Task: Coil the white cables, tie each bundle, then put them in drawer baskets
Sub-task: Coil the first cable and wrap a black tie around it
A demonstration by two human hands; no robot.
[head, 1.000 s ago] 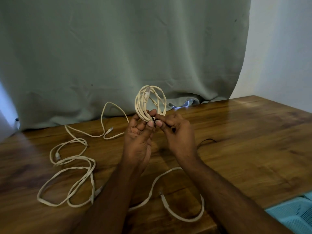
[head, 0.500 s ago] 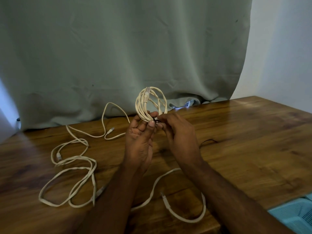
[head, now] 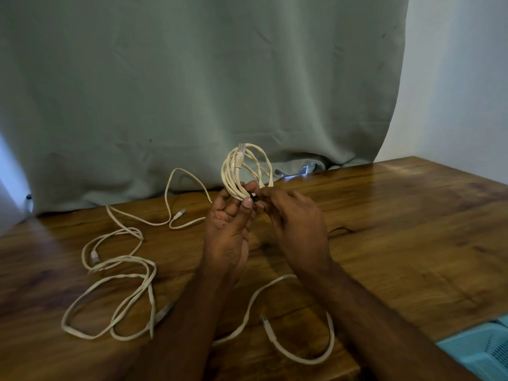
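A coiled white cable bundle [head: 242, 169] stands upright above the table, and my left hand [head: 229, 224] grips its bottom between thumb and fingers. My right hand [head: 295, 218] pinches a small black tie [head: 254, 198] right at the base of the coil, fingertips touching the left thumb. Loose white cables [head: 115, 273] sprawl in loops on the wooden table to the left. Another white cable [head: 277, 334] curves under my forearms near the front edge.
A wooden table [head: 398, 243] runs to a green-grey curtain [head: 192, 92] at the back. A light blue mesh basket [head: 483, 353] shows at the lower right corner. A thin black tie [head: 341, 230] lies on the table right of my right hand.
My right hand has shifted slightly around the coil's base, working the black tie. The coil and left hand stay almost still.
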